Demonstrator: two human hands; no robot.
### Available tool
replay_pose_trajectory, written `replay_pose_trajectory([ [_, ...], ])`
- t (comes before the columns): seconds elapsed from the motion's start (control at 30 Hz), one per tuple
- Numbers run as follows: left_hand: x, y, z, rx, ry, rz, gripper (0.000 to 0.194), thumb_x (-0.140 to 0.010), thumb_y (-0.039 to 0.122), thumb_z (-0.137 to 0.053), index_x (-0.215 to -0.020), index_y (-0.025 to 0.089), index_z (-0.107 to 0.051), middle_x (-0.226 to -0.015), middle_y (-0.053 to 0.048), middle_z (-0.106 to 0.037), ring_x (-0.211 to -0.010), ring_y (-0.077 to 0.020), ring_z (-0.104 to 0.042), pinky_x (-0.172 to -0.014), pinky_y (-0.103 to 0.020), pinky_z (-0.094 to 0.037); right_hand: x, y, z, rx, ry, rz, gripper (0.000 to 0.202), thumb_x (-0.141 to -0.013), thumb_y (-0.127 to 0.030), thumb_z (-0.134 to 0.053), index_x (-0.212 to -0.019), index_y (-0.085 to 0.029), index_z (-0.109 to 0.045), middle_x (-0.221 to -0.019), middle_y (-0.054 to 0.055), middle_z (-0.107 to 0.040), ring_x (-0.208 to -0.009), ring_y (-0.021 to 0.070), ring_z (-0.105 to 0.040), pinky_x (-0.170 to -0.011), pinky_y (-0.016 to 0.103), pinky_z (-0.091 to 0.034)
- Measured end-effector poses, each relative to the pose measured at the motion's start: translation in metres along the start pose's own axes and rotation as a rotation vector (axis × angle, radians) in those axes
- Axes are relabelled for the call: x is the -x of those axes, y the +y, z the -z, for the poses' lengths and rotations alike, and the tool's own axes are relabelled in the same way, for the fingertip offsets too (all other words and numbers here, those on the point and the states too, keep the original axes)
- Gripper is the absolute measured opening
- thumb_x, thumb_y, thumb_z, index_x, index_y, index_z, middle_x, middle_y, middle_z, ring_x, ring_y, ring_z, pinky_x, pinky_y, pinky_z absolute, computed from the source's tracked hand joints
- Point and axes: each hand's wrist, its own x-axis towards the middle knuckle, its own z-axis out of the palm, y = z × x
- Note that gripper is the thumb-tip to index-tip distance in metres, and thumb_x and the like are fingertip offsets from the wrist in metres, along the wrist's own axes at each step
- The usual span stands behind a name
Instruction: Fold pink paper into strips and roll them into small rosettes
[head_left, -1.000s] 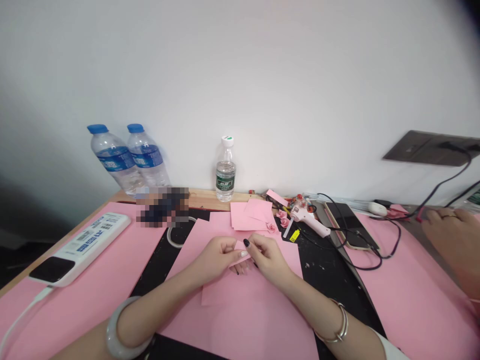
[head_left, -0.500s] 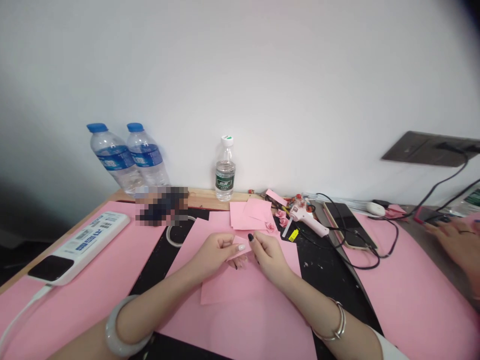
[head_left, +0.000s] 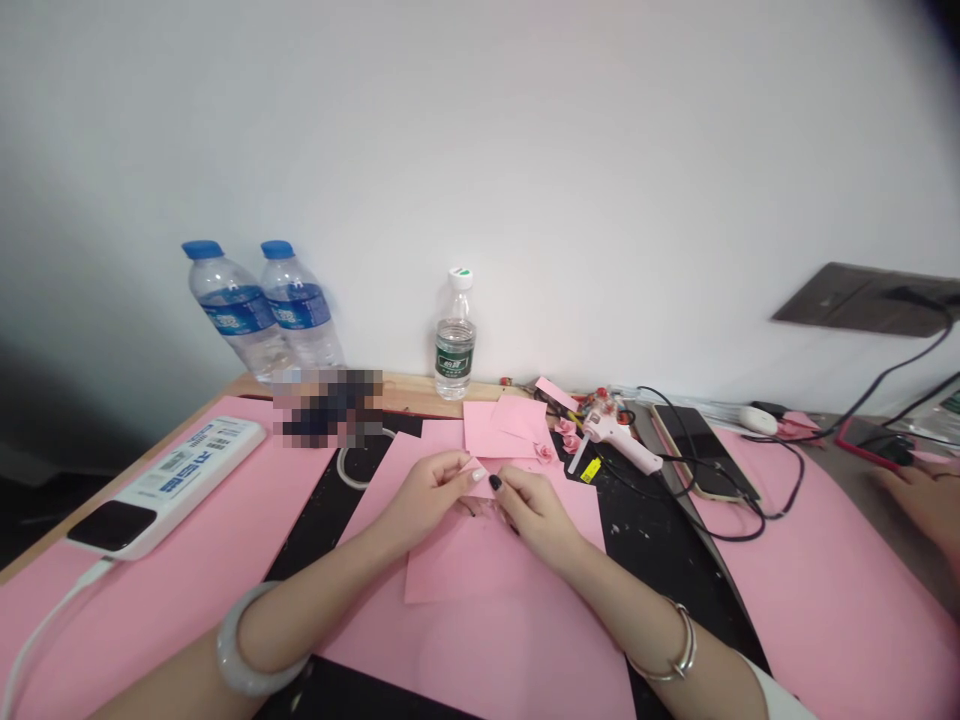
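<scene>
Against half a second ago, the right hand (head_left: 536, 505) has come in from just beside the pink paper slip (head_left: 484, 489), its dark-nailed thumb now pressed on the slip's 3 o'clock end, while the left hand (head_left: 435, 495) has risen slightly and pinches the 9 o'clock end under a pale-nailed thumb; the two thumbtips nearly meet, both hands grasp the paper, and the other fingers are partly hidden. Far off at 3 o'clock, a co-worker's hand (head_left: 919, 500) has drawn back, so more of the red-edged phone (head_left: 862, 440) shows. The slip is held up over a pink square (head_left: 442, 575), which lies on a large pink sheet (head_left: 547, 650). That sheet's near edge runs across 6 o'clock and its side edge comes down past 4, where a broad stretch of black table surface (head_left: 652, 560) separates it from the next sheet; a narrower black strip flanks it from 9 to 8. Closest beyond the fingers are a stack of pink squares (head_left: 495, 425) at 12 and paper roses (head_left: 545, 453) at 1 to 2, then the glue gun (head_left: 622, 445) between 2 and 3. Blue-capped bottles (head_left: 304, 308) lean at 10, and a green-labelled bottle (head_left: 455, 350) stands near 12, before the wall.
</scene>
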Motion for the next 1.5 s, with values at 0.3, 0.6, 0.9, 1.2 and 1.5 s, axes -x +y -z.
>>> replay_pose_trajectory([
  [0.3, 0.003, -0.002, -0.002, 0.053, -0.028, 0.021, 0.027, -0.082, 0.041, -0.063, -0.075, 0.017, -0.055, -0.062, 0.003, -0.059, -0.058, -0.0162, -0.066, -0.063, -0.034, -0.059, 0.0, -0.002, 0.0, 0.076, -0.077, 0.027, 0.031, -0.087, -0.023, -0.041, -0.058, -0.022, -0.029, -0.052, -0.006, -0.031, -0.049, 0.01, -0.032, -0.048, 0.023, -0.023],
  [0.6, 0.004, 0.001, 0.002, -0.124, 0.076, -0.08, 0.03, -0.089, 0.041, -0.053, -0.071, 0.017, -0.054, -0.052, 0.006, -0.051, -0.039, -0.0077, -0.05, -0.042, -0.018, -0.039, -0.002, 0.005, -0.001, -0.246, -0.081, -0.11, 0.053, -0.092, -0.055, -0.039, -0.053, -0.02, -0.04, -0.045, -0.005, -0.041, -0.041, 0.0096, -0.038, -0.044, 0.024, -0.028],
  [0.9, 0.002, 0.0, 0.006, -0.099, 0.092, -0.049, 0.031, -0.09, 0.044, -0.052, -0.074, 0.017, -0.053, -0.06, 0.006, -0.045, -0.041, -0.0046, -0.035, -0.041, -0.017, -0.027, -0.004, 0.004, 0.001, -0.448, -0.169, -0.162, 0.047, -0.083, -0.061, -0.053, -0.065, -0.018, -0.05, -0.055, -0.003, -0.055, -0.04, 0.0081, -0.044, -0.041, 0.022, -0.03],
  [1.2, -0.001, -0.001, 0.007, -0.058, 0.054, -0.034, 0.032, -0.09, 0.045, -0.051, -0.074, 0.017, -0.053, -0.057, 0.004, -0.052, -0.04, -0.0057, -0.038, -0.041, -0.018, -0.027, -0.005, 0.003, 0.006, -0.507, -0.227, -0.178, 0.039, -0.082, -0.055, -0.057, -0.071, -0.017, -0.054, -0.06, -0.001, -0.06, -0.043, 0.0088, -0.047, -0.043, 0.022, -0.032],
  [1.5, 0.001, 0.004, 0.003, -0.131, 0.053, -0.02, 0.031, -0.087, 0.044, -0.054, -0.073, 0.017, -0.051, -0.058, 0.007, -0.044, -0.042, -0.0054, -0.034, -0.042, -0.019, -0.026, -0.006, -0.002, 0.001, -0.455, -0.02, -0.037, 0.033, -0.07, -0.008, -0.062, -0.099, -0.021, -0.056, -0.091, 0.002, -0.057, -0.078, 0.0133, -0.054, -0.061, 0.023, -0.043],
])
